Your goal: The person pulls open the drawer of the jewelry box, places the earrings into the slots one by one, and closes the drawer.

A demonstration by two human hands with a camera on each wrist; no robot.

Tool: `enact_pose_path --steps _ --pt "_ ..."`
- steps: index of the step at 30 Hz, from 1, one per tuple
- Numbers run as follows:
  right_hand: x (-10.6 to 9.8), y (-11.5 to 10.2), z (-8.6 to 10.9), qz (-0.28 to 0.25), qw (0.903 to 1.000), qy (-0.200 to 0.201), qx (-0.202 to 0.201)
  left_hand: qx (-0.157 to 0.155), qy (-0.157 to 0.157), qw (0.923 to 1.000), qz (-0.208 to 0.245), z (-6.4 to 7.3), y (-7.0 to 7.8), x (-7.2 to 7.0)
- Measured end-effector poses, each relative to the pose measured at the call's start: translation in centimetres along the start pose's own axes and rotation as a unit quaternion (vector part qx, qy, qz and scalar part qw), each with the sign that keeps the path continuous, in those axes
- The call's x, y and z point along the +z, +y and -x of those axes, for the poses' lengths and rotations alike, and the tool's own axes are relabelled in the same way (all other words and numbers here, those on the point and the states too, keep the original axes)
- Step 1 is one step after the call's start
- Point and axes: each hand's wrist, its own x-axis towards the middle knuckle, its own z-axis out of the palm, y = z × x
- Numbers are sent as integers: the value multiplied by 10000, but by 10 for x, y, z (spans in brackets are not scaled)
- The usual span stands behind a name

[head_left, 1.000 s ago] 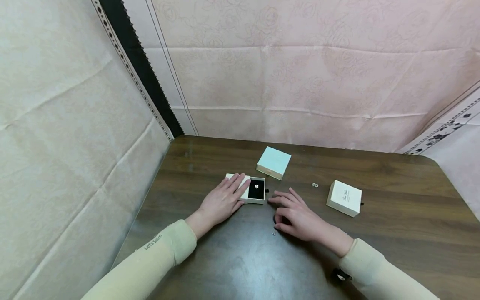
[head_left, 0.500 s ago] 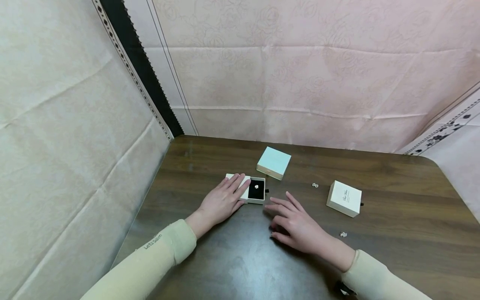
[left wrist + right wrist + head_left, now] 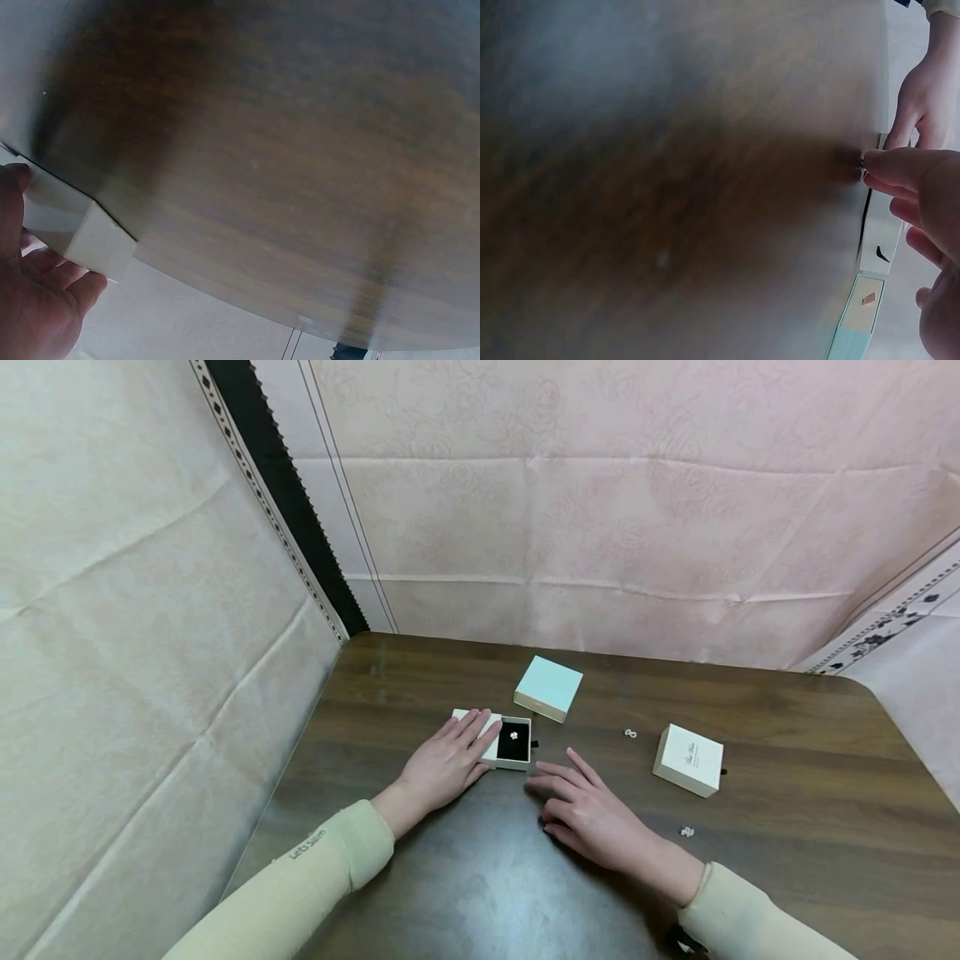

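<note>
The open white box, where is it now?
In the head view, the open white box sits left of centre on the table, partly under the left hand, front-left of the blue box.

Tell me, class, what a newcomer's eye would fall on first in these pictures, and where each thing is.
First, probably, the left hand holding the open white box, where a small pale piece sits on black lining. Next, the right hand, near that box's open end, pinching something tiny and shiny. Then perhaps the pale blue box just beyond, bright against the brown table.
</note>
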Motion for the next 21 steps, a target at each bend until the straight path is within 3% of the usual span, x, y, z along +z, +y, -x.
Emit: enact_pose_path --steps 11,16,21 --pt "1 7 2 -208 9997 75 134 19 1 10000 9 0 -1 2" --pt "-2 10 -1 -704 9966 48 427 26 6 10000 2 0 -1 2" --pt "-7 13 -8 -1336 9874 104 843 43 65 10000 -27 0 -1 3"
